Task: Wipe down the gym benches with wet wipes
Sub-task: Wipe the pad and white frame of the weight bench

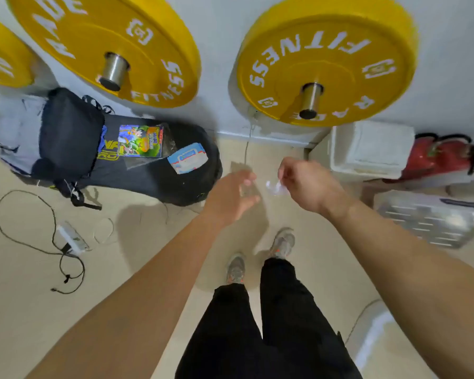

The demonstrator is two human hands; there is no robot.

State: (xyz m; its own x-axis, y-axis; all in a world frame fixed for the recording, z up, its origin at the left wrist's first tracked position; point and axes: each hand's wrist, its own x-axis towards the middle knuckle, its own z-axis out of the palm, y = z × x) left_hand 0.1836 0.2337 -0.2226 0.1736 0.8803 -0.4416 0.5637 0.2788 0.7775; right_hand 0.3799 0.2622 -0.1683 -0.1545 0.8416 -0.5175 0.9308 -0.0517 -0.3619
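White scrap [275, 187]: small, pale and blurry, pinched in the curled fingers of the right hand [303, 184]; what it is can't really be made out.
Left hand [230, 198]: held just beside the right one, fingers loose and spread, nothing clearly gripped. A faint see-through smear is seen at the fingertips, but contact can't be told.
Wet wipes pack [188, 161]: blue and white, laid flat on the black pad [159, 184], well apart from both hands, over to the left.
Colourful packet [140, 140]: laid on the same pad, just beside the wipes pack.
Backpack [69, 132]: dark, slumped across the pad's far left end.
Weight plates [326, 61]: yellow, hung on steel pegs on the wall above, one right over the hands.
Foam box [367, 149]: white, parked against the wall by the right hand.
Fire extinguisher [438, 157]: red, laid behind the box.
Metal case [427, 220]: slotted, set under the right forearm.
Power strip [71, 239]: left on the beige floor with black cable looped around it.
Shoes [236, 269]: grey, planted below the hands.
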